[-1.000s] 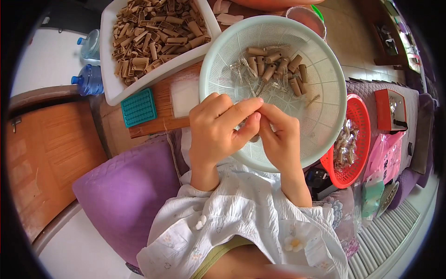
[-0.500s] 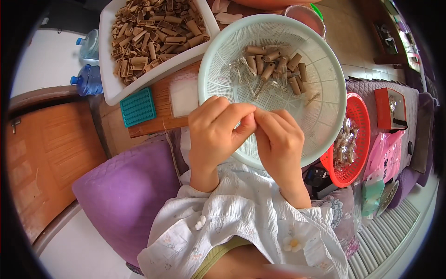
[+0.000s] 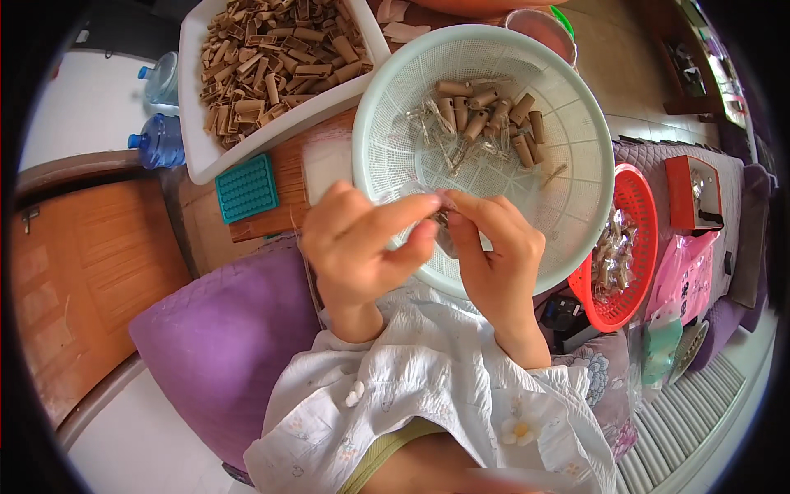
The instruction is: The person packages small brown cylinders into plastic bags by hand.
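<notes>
My right hand [image 3: 498, 247] is closed, its thumb and index finger pinching a small shiny piece of clear plastic [image 3: 447, 240] that hangs partly behind the fingers. What the plastic contains, if anything, I cannot make out. My left hand [image 3: 350, 247] is slightly blurred, its thumb and index finger apart and the index tip beside the right fingertips. Both hands are over the near rim of a pale green mesh basket [image 3: 374, 99]. Inside it, brown tube-shaped pieces [image 3: 475, 125] lie heaped with clear plastic strips [image 3: 451, 160].
A white tub [image 3: 284, 123] full of brown pieces stands at the far left, beside a teal ridged tray [image 3: 247, 189] on the wooden table [image 3: 284, 218]. To the right are a red basket [image 3: 648, 239] of clear packets [image 3: 613, 255], a red box [image 3: 681, 193] and a pink bag [image 3: 683, 276].
My left thumb and index finger have parted, and that hand has shifted slightly left. The clear plastic now shows below my right fingertips. The right hand has barely moved.
</notes>
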`<state>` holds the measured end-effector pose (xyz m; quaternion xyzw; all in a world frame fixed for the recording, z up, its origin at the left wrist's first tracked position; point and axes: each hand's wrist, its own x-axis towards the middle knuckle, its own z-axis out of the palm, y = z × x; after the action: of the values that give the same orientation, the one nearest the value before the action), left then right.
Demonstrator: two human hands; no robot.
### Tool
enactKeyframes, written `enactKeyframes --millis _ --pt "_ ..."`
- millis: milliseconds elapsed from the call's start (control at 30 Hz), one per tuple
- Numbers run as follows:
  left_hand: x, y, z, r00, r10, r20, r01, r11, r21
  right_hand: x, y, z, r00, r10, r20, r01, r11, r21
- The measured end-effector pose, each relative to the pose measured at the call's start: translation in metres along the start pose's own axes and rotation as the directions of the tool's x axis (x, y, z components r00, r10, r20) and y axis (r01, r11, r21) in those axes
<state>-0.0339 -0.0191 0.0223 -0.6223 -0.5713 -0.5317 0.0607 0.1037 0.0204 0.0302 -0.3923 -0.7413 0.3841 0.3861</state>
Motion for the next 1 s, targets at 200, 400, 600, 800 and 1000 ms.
enactKeyframes --millis 200,400,600,800,1000 --pt "0.002 0.012 0.020 0.990 -0.043 0.132 0.029 0.994 0.105 0.000 0.003 -0.001 0.991 -0.133 0.010 0.132 0.962 -0.239" --pt "0.001 0.010 0.023 0.976 -0.119 0.184 0.113 0.993 0.043 0.000 0.006 -0.002 0.996 -0.089 -0.009 0.083 0.963 -0.257" --pt "0.001 0.004 0.027 0.983 -0.110 0.147 0.103 0.993 0.057 0.000 0.006 -0.003 0.994 -0.110 -0.001 0.106 0.956 -0.274" --pt "0.000 -0.001 0.021 0.963 -0.196 0.183 0.201 0.980 -0.008 -0.001 0.007 -0.003 0.987 -0.139 0.079 0.155 0.952 -0.265" --pt "-0.004 -0.016 0.026 0.926 -0.376 0.041 0.379 0.922 -0.085 0.002 0.003 -0.006 0.988 -0.127 0.089 0.141 0.975 -0.171"
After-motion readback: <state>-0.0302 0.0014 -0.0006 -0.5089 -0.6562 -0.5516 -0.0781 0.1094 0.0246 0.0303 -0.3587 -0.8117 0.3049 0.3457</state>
